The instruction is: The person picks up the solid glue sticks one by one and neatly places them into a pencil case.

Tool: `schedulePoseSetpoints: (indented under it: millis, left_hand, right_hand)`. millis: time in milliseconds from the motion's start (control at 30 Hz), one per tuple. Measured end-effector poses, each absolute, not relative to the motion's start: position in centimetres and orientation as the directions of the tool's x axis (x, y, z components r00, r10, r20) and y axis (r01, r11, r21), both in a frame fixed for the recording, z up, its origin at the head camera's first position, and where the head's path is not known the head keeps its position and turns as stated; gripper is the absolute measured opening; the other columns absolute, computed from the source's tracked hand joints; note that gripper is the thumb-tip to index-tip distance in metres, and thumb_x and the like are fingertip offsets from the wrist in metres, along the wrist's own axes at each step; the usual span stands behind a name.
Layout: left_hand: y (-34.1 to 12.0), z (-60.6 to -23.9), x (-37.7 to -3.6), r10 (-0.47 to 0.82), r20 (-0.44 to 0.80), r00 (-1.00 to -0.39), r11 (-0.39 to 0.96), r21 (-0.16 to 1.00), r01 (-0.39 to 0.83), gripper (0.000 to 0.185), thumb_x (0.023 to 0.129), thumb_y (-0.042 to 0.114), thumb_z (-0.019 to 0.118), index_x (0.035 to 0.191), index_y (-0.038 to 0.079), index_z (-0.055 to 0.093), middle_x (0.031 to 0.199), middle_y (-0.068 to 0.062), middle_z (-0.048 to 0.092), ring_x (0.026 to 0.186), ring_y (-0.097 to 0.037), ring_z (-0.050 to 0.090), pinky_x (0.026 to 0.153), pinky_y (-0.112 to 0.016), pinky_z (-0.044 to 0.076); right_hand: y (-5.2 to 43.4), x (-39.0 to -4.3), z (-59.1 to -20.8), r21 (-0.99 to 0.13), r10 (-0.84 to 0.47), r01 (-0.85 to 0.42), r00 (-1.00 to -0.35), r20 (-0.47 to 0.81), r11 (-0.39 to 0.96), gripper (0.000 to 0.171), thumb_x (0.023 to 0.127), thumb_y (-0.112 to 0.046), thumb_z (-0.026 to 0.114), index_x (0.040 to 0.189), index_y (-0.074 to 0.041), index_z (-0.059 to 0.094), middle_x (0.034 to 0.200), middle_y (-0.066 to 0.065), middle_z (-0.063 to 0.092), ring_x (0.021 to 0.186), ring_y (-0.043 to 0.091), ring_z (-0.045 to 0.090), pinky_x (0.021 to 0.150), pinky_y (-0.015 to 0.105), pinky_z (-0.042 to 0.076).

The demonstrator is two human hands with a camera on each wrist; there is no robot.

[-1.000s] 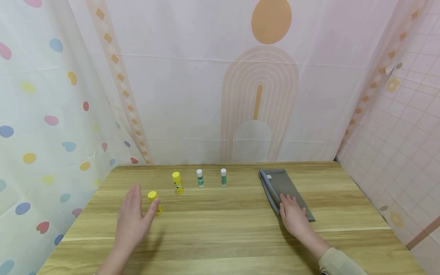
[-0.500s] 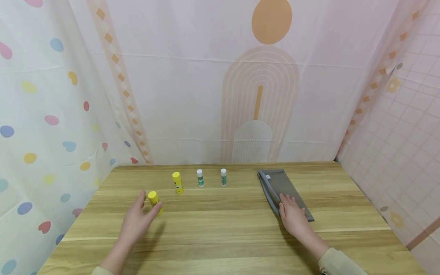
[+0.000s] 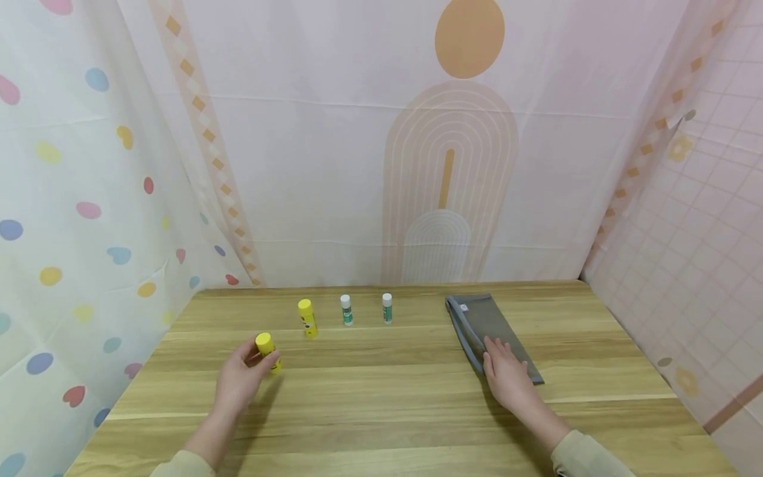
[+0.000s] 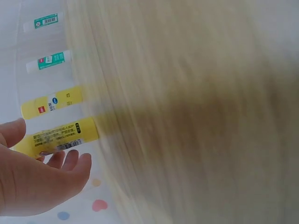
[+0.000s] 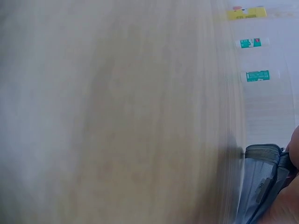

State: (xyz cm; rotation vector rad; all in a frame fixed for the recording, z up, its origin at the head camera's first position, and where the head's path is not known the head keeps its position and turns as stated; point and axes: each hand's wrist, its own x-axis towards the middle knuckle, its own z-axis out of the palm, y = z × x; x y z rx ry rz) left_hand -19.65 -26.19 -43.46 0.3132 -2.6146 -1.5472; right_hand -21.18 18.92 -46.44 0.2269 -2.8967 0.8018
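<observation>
My left hand has thumb and fingers curled round the near yellow glue stick, gripping it low on the barrel. The stick stands on the worktop, left of centre, tilted a bit, cap up. In the left wrist view the fingers wrap under the same stick, label readable but blurry; the rest of that frame is smeared.

My right hand lies flat on the near end of the grey pencil pouch, fingers straight, pressing, not clutching anything. The pouch lies flat on the right side of the worktop, running away from me at an angle. The right wrist view shows only the pouch edge and a sliver of the hand, heavy blur.

Behind the gripped stick, further back: a second yellow glue stick, upright, near but apart from the first. Right of it two small white-and-green glue sticks, one and another, both upright, spaced apart in a row, well apart from the pouch. Patterned curtains hang round the worktop.
</observation>
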Motion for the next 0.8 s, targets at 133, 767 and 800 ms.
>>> schedulePoseSetpoints:
  millis: [133, 767, 800]
  left_hand:
    - [-26.14, -43.88, -19.96, -0.245, -0.009, -0.97, 0.464, 0.877, -0.125, 0.056, 0.099, 0.015, 0.063, 0.144, -0.008, 0.04, 0.141, -0.032, 0.046, 0.128, -0.045, 0.047, 0.105, -0.05, 0.043]
    - [-25.63, -44.42, -20.58, -0.268, 0.008, -0.963, 0.465, 0.877, -0.122, 0.046, 0.098, 0.019, 0.065, 0.133, -0.007, 0.054, 0.129, -0.029, 0.056, 0.117, -0.038, 0.056, 0.082, -0.022, 0.052]
    - [-25.49, -44.44, -20.6, -0.259, 0.008, -0.966, 0.446, 0.888, -0.112, 0.046, 0.098, 0.018, 0.065, 0.133, -0.008, 0.053, 0.129, -0.029, 0.056, 0.115, -0.037, 0.057, 0.081, -0.022, 0.053]
  right_hand:
    - [18.91, -21.17, -46.45, -0.501, -0.11, -0.176, -0.981, 0.158, 0.847, 0.042, 0.105, -0.01, 0.038, 0.141, 0.013, 0.043, 0.142, 0.037, 0.039, 0.132, 0.056, 0.033, 0.096, 0.082, 0.021]
    - [18.82, -21.23, -46.58, -0.514, -0.105, -0.176, -0.981, 0.163, 0.84, 0.043, 0.105, -0.01, 0.038, 0.141, 0.013, 0.043, 0.142, 0.037, 0.039, 0.132, 0.056, 0.033, 0.096, 0.082, 0.021]
    - [18.82, -21.23, -46.6, -0.514, -0.106, -0.176, -0.981, 0.163, 0.84, 0.043, 0.105, -0.01, 0.038, 0.141, 0.013, 0.043, 0.142, 0.037, 0.039, 0.132, 0.057, 0.033, 0.096, 0.082, 0.021]
